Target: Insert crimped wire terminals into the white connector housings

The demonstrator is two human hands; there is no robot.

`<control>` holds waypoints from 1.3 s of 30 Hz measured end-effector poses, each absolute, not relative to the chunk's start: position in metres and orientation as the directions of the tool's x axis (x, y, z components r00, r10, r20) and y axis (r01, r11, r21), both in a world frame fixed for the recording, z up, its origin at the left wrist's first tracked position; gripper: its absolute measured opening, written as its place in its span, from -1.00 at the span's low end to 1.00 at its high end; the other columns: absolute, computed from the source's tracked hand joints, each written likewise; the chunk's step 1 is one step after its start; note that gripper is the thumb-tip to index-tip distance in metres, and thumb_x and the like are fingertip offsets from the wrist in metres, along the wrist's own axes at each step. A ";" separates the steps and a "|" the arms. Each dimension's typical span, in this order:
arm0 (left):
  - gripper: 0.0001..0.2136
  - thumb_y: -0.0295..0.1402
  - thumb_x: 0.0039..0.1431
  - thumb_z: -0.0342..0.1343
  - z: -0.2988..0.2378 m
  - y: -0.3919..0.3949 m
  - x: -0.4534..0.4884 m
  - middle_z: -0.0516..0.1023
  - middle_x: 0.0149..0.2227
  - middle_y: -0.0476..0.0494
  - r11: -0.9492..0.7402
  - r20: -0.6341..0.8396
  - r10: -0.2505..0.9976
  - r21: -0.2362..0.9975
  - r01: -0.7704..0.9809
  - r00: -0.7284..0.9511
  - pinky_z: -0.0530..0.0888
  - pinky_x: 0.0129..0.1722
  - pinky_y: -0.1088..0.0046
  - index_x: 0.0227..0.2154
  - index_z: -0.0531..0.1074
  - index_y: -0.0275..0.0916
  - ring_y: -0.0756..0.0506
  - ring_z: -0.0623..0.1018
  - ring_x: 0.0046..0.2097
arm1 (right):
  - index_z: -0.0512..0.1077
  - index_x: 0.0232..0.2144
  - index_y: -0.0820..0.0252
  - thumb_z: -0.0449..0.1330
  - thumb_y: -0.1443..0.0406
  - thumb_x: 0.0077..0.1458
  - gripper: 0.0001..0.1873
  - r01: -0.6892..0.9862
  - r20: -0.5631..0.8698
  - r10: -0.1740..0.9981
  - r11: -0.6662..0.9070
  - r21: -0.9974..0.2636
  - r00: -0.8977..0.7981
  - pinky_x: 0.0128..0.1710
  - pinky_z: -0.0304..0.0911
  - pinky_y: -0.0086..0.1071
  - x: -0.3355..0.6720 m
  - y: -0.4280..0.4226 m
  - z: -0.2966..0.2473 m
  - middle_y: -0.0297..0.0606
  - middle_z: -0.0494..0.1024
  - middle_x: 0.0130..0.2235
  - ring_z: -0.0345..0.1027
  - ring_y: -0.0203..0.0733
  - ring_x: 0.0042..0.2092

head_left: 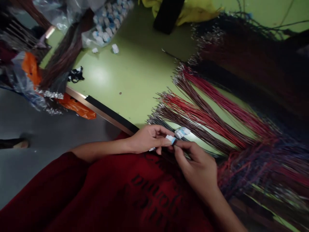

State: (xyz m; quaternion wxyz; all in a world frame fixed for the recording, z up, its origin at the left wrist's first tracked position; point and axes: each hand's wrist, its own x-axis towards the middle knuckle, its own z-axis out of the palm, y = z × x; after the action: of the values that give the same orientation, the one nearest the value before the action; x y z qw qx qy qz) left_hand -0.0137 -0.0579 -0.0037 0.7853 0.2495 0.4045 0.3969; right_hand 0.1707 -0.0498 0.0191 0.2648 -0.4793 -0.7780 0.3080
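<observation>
My left hand [147,139] pinches a small white-and-blue plastic connector [171,139] at the near edge of the green table [135,74]. My right hand [196,166] is closed just beside it, fingertips pinched on a thin wire I can barely make out, right at the connector. A second white connector [182,132] lies just beyond the fingers. Bundles of red and brown wires [210,112] with metal crimped ends fan out across the table right next to both hands.
A clear bag of white-and-blue connectors [108,22] lies at the far left of the table, with two loose ones [115,48] beside it. Dark wire bundles [253,54] fill the right. Orange plastic [30,69] and more wires hang off the left edge. A yellow cloth [193,11] lies at the back.
</observation>
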 end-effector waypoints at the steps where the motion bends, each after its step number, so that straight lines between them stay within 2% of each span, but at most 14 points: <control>1: -0.66 -0.30 0.01 0.39 -0.003 -0.059 -0.013 0.59 -0.43 -0.08 0.563 -0.448 0.824 0.720 -0.406 0.348 0.39 -0.57 0.56 -0.21 0.48 -0.36 0.11 0.45 -0.60 | 0.45 -0.39 0.12 0.16 0.35 0.18 -0.90 0.591 0.131 0.906 0.367 -0.718 -0.404 -0.41 0.34 -0.44 0.170 -0.052 0.019 -0.34 0.61 -0.45 0.49 -0.24 -0.47; 6: -0.65 -0.31 -0.03 0.41 -0.003 -0.061 -0.010 0.56 -0.48 0.00 0.582 -0.498 0.809 0.751 -0.312 0.311 0.35 -0.60 0.58 -0.23 0.46 -0.34 0.10 0.46 -0.62 | 0.45 -0.39 0.15 0.13 0.40 0.17 -0.87 0.629 0.176 0.899 0.409 -0.661 -0.401 -0.40 0.33 -0.45 0.168 -0.060 0.014 -0.33 0.59 -0.47 0.49 -0.26 -0.46; 10: -0.65 -0.25 0.01 0.39 -0.002 -0.061 -0.013 0.62 -0.44 -0.05 0.604 -0.514 0.787 0.756 -0.253 0.342 0.39 -0.60 0.57 -0.22 0.45 -0.32 0.09 0.47 -0.63 | 0.49 -0.36 0.15 0.15 0.37 0.20 -0.87 0.563 0.079 0.899 0.337 -0.755 -0.432 -0.36 0.36 -0.45 0.179 -0.055 0.017 -0.32 0.62 -0.43 0.50 -0.27 -0.43; 12: -0.66 -0.26 0.03 0.38 -0.001 -0.061 -0.016 0.64 -0.40 -0.09 0.610 -0.508 0.775 0.757 -0.236 0.376 0.43 -0.59 0.55 -0.21 0.43 -0.32 0.08 0.48 -0.63 | 0.51 -0.34 0.15 0.16 0.34 0.22 -0.87 0.575 0.077 0.912 0.318 -0.754 -0.403 -0.31 0.38 -0.42 0.188 -0.048 0.018 -0.29 0.63 -0.38 0.51 -0.24 -0.38; 15: -0.68 -0.28 0.06 0.36 0.000 -0.062 -0.020 0.64 -0.40 -0.12 0.618 -0.505 0.757 0.760 -0.202 0.415 0.46 -0.57 0.53 -0.21 0.43 -0.33 0.06 0.50 -0.61 | 0.52 -0.19 0.16 0.17 0.33 0.21 -0.85 0.707 0.152 0.924 0.369 -0.603 -0.352 -0.28 0.37 -0.35 0.198 -0.037 0.012 -0.24 0.59 -0.36 0.48 -0.18 -0.33; 18: -0.69 -0.29 0.08 0.34 0.000 -0.062 -0.020 0.64 -0.42 -0.11 0.623 -0.504 0.744 0.761 -0.183 0.438 0.47 -0.58 0.53 -0.19 0.43 -0.32 0.05 0.51 -0.61 | 0.49 -0.04 0.20 0.17 0.33 0.20 -0.72 0.788 0.142 0.892 0.447 -0.423 -0.429 -0.29 0.32 -0.33 0.196 -0.029 0.001 -0.21 0.56 -0.36 0.43 -0.16 -0.35; 21: -0.70 -0.32 0.09 0.33 -0.002 -0.062 -0.019 0.64 -0.43 -0.11 0.630 -0.504 0.732 0.756 -0.175 0.457 0.46 -0.59 0.54 -0.19 0.41 -0.32 0.06 0.49 -0.63 | 0.50 -0.09 0.23 0.16 0.29 0.25 -0.78 0.817 0.164 0.876 0.482 -0.316 -0.454 -0.31 0.26 -0.33 0.187 -0.024 -0.008 -0.18 0.56 -0.36 0.40 -0.15 -0.35; 25: -0.67 -0.35 0.07 0.33 -0.003 -0.063 -0.017 0.58 -0.37 -0.08 0.614 -0.501 0.760 0.763 -0.204 0.415 0.47 -0.62 0.57 -0.14 0.38 -0.32 0.01 0.58 -0.52 | 0.48 -0.26 0.22 0.16 0.25 0.25 -0.85 0.858 0.184 0.892 0.448 -0.251 -0.412 -0.33 0.19 -0.33 0.177 -0.019 -0.013 -0.18 0.55 -0.39 0.37 -0.14 -0.35; 28: -0.59 -0.35 0.04 0.34 -0.003 -0.064 -0.017 0.54 -0.30 -0.08 0.607 -0.506 0.777 0.761 -0.231 0.375 0.49 -0.64 0.56 -0.08 0.35 -0.30 -0.10 0.65 -0.37 | 0.48 -0.14 0.23 0.17 0.26 0.25 -0.81 0.865 0.157 0.898 0.439 -0.244 -0.411 -0.31 0.17 -0.31 0.175 -0.018 -0.010 -0.17 0.54 -0.37 0.35 -0.12 -0.32; 31: -0.57 -0.35 0.05 0.34 -0.003 -0.064 -0.017 0.55 -0.30 -0.08 0.621 -0.510 0.761 0.750 -0.226 0.401 0.48 -0.63 0.56 -0.06 0.34 -0.31 -0.04 0.61 -0.47 | 0.45 0.05 0.20 0.17 0.30 0.25 -0.68 0.840 0.145 0.858 0.512 -0.179 -0.492 -0.27 0.15 -0.28 0.174 -0.017 -0.005 -0.15 0.51 -0.32 0.32 -0.09 -0.26; 33: -0.55 -0.33 0.06 0.34 -0.003 -0.063 -0.018 0.57 -0.33 -0.07 0.630 -0.508 0.749 0.746 -0.218 0.425 0.45 -0.62 0.56 -0.03 0.34 -0.32 0.03 0.55 -0.57 | 0.47 0.06 0.17 0.14 0.32 0.26 -0.67 0.816 0.132 0.828 0.560 -0.139 -0.546 -0.27 0.14 -0.25 0.173 -0.013 -0.004 -0.13 0.48 -0.31 0.29 -0.06 -0.24; 36: -0.54 -0.27 0.09 0.32 -0.002 -0.062 -0.020 0.60 -0.40 -0.07 0.649 -0.526 0.724 0.739 -0.181 0.446 0.39 -0.62 0.57 0.00 0.35 -0.34 0.06 0.49 -0.63 | 0.53 -0.06 0.20 0.12 0.32 0.27 -0.75 0.794 0.150 0.815 0.580 -0.184 -0.560 -0.29 0.15 -0.24 0.171 -0.009 -0.003 -0.13 0.45 -0.31 0.26 -0.06 -0.25; 39: -0.60 -0.21 0.13 0.29 0.000 -0.061 -0.022 0.62 -0.44 -0.09 0.676 -0.556 0.692 0.723 -0.143 0.459 0.35 -0.63 0.60 -0.08 0.38 -0.35 0.06 0.50 -0.63 | 0.52 -0.15 0.27 0.15 0.33 0.24 -0.81 0.727 0.269 0.828 0.561 -0.395 -0.493 -0.29 0.23 -0.27 0.172 -0.014 0.009 -0.16 0.45 -0.33 0.29 -0.13 -0.28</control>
State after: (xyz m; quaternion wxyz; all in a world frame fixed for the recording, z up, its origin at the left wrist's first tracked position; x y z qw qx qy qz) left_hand -0.0217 -0.0611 -0.0004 0.7976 0.3058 0.4492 0.2617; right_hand 0.1722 -0.0143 0.0088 0.2181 -0.4540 -0.8562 0.1149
